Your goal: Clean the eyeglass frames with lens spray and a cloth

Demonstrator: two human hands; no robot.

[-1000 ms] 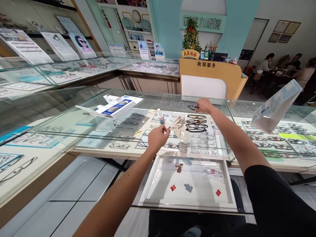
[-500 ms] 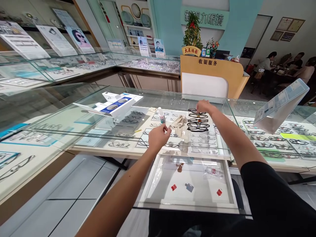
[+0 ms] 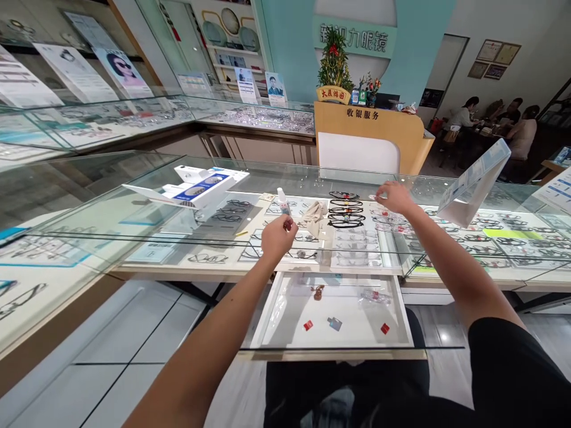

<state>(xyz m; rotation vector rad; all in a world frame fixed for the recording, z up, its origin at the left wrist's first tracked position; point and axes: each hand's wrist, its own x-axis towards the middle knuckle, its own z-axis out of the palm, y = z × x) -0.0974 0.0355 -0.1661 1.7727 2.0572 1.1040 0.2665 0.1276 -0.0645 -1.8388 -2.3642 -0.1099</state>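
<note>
My left hand (image 3: pixel 279 236) hovers over the glass counter (image 3: pixel 214 229), thumb and fingers pinched together; what they hold, if anything, is hidden. Just behind it stands a small white bottle (image 3: pixel 284 203) with a label. A crumpled beige cloth (image 3: pixel 314 215) lies to the right of the bottle. Beside the cloth, several black bracelet-like loops with coloured beads (image 3: pixel 346 210) lie in a column on the glass. To the right of these loops is my right hand (image 3: pixel 393 197), fingers closed at the tips around a small whitish thing (image 3: pixel 373 197) too small to name.
An open drawer (image 3: pixel 272 318) below the counter holds red packets (image 3: pixel 384 328), a grey tag (image 3: pixel 334 323) and a brown cord (image 3: pixel 317 292). A white box (image 3: pixel 207 185) and a folded display card (image 3: pixel 475 184) stand on the glass. People (image 3: pixel 521 131) sit at the back right.
My right hand has moved right, from the far end of the column of black loops to beside it. The left hand stays near the bottle. The view has shifted slightly right.
</note>
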